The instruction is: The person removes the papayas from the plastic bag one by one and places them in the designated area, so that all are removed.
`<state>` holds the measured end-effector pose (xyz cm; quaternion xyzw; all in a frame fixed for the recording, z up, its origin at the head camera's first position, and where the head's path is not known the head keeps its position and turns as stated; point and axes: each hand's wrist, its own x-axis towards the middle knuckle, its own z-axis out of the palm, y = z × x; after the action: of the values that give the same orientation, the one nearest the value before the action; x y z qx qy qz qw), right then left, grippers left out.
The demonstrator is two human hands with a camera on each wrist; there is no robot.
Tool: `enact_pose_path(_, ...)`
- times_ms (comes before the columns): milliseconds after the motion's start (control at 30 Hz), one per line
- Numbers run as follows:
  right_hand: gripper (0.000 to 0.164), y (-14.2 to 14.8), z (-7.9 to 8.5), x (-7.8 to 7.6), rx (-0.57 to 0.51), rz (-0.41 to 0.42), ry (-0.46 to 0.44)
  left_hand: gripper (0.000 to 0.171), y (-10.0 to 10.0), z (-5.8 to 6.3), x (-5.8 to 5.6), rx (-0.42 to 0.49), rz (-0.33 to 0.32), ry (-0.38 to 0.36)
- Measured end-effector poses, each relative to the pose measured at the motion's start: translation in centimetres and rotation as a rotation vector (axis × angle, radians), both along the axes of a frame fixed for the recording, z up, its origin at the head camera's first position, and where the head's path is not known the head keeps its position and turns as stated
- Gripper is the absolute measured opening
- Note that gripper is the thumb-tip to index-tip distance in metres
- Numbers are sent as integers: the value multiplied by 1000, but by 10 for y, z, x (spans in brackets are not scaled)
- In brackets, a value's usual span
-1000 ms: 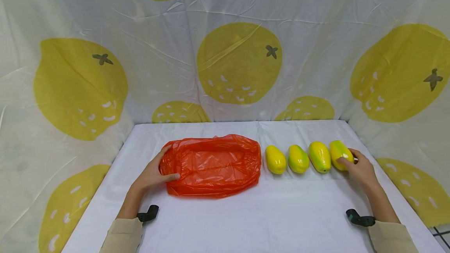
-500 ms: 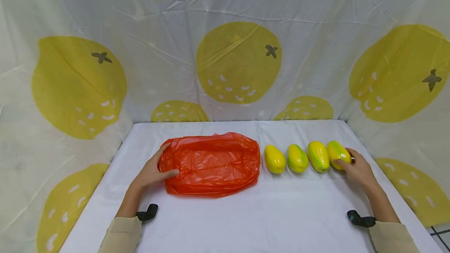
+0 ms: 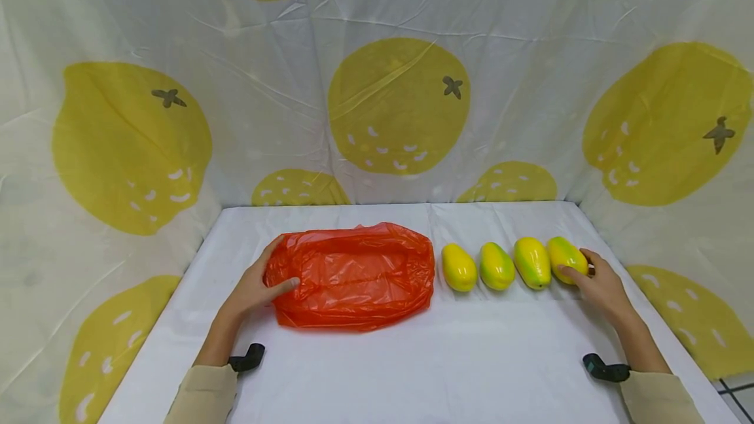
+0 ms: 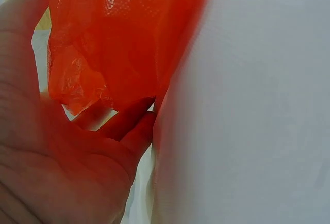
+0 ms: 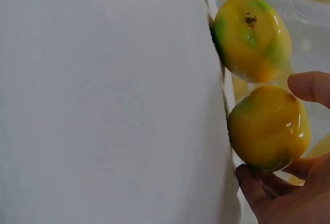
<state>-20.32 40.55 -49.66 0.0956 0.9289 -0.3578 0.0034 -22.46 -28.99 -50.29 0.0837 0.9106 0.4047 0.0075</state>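
Note:
A red plastic bag [image 3: 353, 277] lies on the white table with its mouth spread open. My left hand [image 3: 253, 288] holds the bag's left end, its thumb over the front and the fingers round the back. In the left wrist view the fingers [image 4: 131, 126] curl against the bag's thin film [image 4: 129, 53]. Several glossy yellow-green papayas stand in a row right of the bag. My right hand [image 3: 602, 283] grips the rightmost papaya [image 3: 567, 259] between thumb and fingers. In the right wrist view that papaya [image 5: 270, 128] sits close to its neighbour [image 5: 252, 38].
The other papayas, left [image 3: 459, 267], middle [image 3: 497, 266] and right [image 3: 532, 263], stand between the bag and my right hand. A lemon-printed cloth [image 3: 400, 106] closes off the back and both sides of the white table [image 3: 412, 371]. Each wrist wears a black camera mount [image 3: 247, 358].
My right hand has shifted the rightmost papaya slightly left, nearer its neighbour. My left thumb has risen a little on the bag. In the last half second almost nothing differs.

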Motion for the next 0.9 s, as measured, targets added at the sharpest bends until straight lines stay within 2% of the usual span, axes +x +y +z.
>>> enact_pose_path(267,96,0,-1,-1,18,-25,4,109,-4,0,-2,25,30,-25)
enact_pose_path(500,98,-7,-2,-4,-10,0,-8,99,-18,4,8,51,100,-79)
enact_pose_path(700,92,4,-3,5,-4,-21,29,92,-14,13,2,41,64,-79)
enact_pose_path(900,90,12,-6,10,-25,-18,41,88,-18,19,4,26,42,-58)
